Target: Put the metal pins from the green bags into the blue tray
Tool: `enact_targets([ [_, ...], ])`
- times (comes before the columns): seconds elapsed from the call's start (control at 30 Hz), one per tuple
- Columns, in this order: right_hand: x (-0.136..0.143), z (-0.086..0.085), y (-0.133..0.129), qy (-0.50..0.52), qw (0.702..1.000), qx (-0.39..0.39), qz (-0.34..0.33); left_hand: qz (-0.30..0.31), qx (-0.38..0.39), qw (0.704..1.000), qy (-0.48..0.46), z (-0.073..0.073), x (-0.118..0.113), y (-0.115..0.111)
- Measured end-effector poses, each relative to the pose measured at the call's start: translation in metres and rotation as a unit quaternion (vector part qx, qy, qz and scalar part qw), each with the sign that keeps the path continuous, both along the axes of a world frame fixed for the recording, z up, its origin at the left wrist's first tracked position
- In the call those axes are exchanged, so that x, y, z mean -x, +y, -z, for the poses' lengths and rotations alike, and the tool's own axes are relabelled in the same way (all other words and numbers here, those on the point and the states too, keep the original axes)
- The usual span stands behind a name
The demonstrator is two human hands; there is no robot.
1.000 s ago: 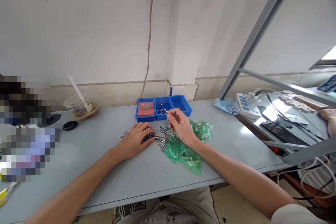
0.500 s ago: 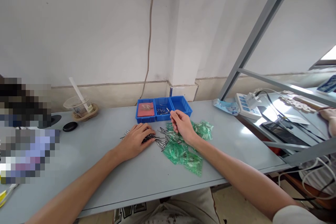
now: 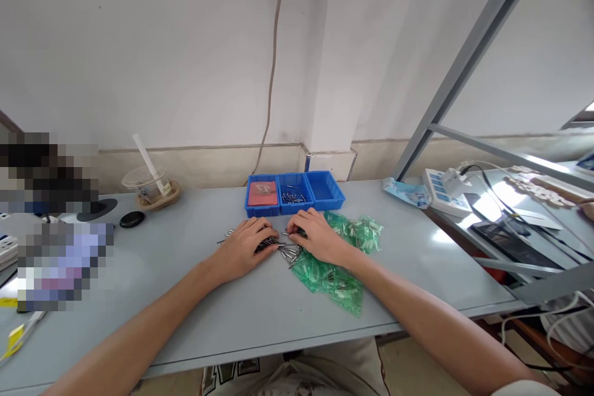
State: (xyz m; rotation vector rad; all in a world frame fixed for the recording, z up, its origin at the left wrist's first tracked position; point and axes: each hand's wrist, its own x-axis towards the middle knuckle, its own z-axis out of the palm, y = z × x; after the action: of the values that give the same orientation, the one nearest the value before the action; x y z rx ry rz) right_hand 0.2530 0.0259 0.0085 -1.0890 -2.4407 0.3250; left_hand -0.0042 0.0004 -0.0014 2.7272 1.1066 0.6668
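Observation:
A pile of thin metal pins [image 3: 288, 253] lies on the grey table. My left hand [image 3: 241, 249] is cupped over the pile's left part, with pins between its thumb and fingers. At the right edge of the pile, my right hand [image 3: 318, 236] has its fingers curled down; what lies inside them is hidden. Beneath and beside the right wrist are green plastic bags [image 3: 320, 277] with small pieces inside. Behind the hands stand three joined blue bins. Loose pins are in the middle bin [image 3: 297, 208], a red sheet with a clear packet is in the left bin [image 3: 262, 212].
The right blue bin [image 3: 327, 185] adjoins the others. Far left are a plastic cup with a straw [image 3: 147, 182] and a black oval object [image 3: 132, 219]. A blue packet [image 3: 407, 192], a power strip [image 3: 443, 193] and a slanted metal post [image 3: 459, 77] stand right.
My right hand has moved from the front of the blue bins down to the pile. More pins show in the middle bin. The left hand stays on the pile.

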Motion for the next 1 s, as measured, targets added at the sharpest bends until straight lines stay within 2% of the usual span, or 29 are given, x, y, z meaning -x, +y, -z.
enact_targets([
  [0.2,0.002,0.0,0.0,0.025,1.0,0.007,0.013,-0.002,0.003,1.0,0.004,0.001,0.0,0.001],
  [0.4,0.001,-0.003,0.004,0.15,0.988,0.028,0.024,-0.001,-0.001,1.0,-0.002,0.0,0.001,0.001],
  [0.6,0.002,-0.004,0.006,0.256,0.961,0.096,0.054,0.001,0.001,1.0,-0.006,-0.002,0.001,0.0],
  [0.77,0.002,-0.008,0.003,0.294,0.946,0.125,0.059,0.004,0.005,1.0,-0.004,-0.002,0.001,0.0],
  [1.0,0.002,-0.011,0.003,0.315,0.94,0.114,0.068,0.005,0.006,1.0,-0.004,-0.001,0.002,0.0],
])
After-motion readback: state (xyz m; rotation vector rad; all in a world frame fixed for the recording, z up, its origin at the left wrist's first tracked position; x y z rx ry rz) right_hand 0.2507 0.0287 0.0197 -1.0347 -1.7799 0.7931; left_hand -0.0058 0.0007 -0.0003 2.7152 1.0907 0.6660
